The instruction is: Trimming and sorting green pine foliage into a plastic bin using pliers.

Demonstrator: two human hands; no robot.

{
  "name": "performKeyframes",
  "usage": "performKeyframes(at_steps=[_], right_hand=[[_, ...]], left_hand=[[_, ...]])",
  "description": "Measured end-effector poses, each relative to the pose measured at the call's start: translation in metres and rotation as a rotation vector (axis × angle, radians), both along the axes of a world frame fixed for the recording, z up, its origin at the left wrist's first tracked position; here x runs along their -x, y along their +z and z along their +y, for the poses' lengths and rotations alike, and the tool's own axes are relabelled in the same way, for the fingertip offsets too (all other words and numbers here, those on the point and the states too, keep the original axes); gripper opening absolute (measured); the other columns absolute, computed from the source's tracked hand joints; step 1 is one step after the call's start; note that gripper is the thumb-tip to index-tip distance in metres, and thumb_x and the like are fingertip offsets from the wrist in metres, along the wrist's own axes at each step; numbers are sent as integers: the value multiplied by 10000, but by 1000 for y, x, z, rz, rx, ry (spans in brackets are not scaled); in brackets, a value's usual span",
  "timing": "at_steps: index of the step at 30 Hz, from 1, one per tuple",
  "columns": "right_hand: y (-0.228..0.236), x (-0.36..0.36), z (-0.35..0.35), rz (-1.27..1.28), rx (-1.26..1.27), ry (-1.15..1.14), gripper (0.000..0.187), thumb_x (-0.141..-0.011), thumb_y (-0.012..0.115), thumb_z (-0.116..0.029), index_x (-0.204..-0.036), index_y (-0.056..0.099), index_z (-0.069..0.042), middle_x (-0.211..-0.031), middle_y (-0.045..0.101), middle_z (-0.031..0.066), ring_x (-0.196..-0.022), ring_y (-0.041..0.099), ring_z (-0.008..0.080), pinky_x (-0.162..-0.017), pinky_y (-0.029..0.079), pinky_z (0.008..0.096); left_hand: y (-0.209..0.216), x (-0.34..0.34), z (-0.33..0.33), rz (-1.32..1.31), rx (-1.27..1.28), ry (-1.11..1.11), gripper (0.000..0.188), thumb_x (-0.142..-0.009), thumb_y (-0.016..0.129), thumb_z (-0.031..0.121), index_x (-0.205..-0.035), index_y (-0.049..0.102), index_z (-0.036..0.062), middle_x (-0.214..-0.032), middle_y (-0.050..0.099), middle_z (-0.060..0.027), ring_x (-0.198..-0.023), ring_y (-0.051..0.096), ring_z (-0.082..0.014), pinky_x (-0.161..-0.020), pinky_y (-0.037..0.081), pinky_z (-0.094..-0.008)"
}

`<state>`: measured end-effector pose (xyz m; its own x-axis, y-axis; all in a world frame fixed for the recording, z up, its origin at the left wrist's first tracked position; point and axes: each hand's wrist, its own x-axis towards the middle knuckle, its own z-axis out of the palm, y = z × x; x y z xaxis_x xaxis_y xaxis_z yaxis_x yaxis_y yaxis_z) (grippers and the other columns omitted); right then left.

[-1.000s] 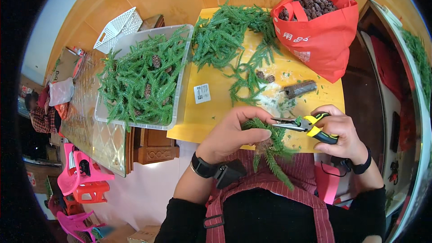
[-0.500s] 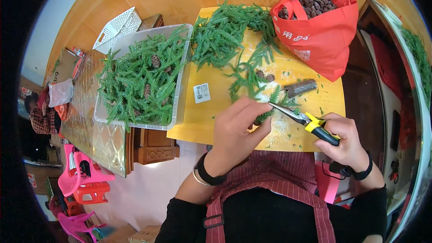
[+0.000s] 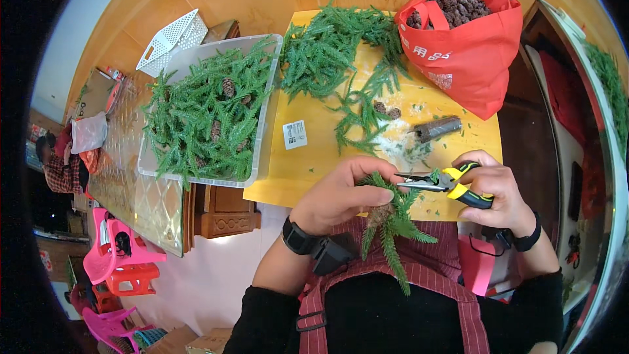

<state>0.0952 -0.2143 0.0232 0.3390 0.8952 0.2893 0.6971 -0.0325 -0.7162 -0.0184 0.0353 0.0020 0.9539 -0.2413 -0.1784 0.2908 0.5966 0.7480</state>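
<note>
Between the thumb and fingers of my left hand (image 3: 331, 198) is an artificial pine sprig (image 3: 398, 228), its green needles hanging down over my apron. Something brown, perhaps a pine cone, shows at its middle, partly hidden by my thumb. My right hand (image 3: 493, 189) is closed round the yellow-and-black handles of long-nose pliers (image 3: 448, 179). The jaws are parted and point left, close to my left fingertips at the top of the sprig; whether they touch it I cannot tell. Ahead on the yellow board (image 3: 321, 170) lie loose green sprigs (image 3: 357, 120) and small pine cones (image 3: 393, 113).
A clear plastic bin (image 3: 261, 151) of sprigs and cones stands left, with a white basket (image 3: 171, 42) behind it. A red bag (image 3: 462, 59) of pine cones is at the back right. A dark brown roll (image 3: 438, 129) lies beside white powder (image 3: 395, 141). Another person (image 3: 62, 167) sits far left.
My left hand has turned over and come nearer, so the sprig now hangs below it. The pliers have shifted slightly right and down, and their jaws are parted.
</note>
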Motion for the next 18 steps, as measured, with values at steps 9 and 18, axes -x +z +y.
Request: performKeyframes(at_steps=[9, 18], right_hand=[[3, 5, 2, -38, -33, -66, 268, -637, 746, -208, -624, 546, -29, -687, 585, 93, -742, 564, 273, -714, 449, 354], [9, 18, 3, 25, 65, -236, 260, -639, 737, -204, -629, 546, -27, -583, 513, 82, -611, 524, 240, -750, 429, 359]], left_hand=[[0, -3, -1, 3, -22, 5, 266, -658, 609, -25, -921, 582, 7, -862, 579, -63, -762, 561, -134, -667, 446, -221], [6, -4, -10, -569, -1051, 492, 179, -700, 617, -22, -874, 618, 17, -747, 557, -49, -613, 521, -102, -550, 412, -216]])
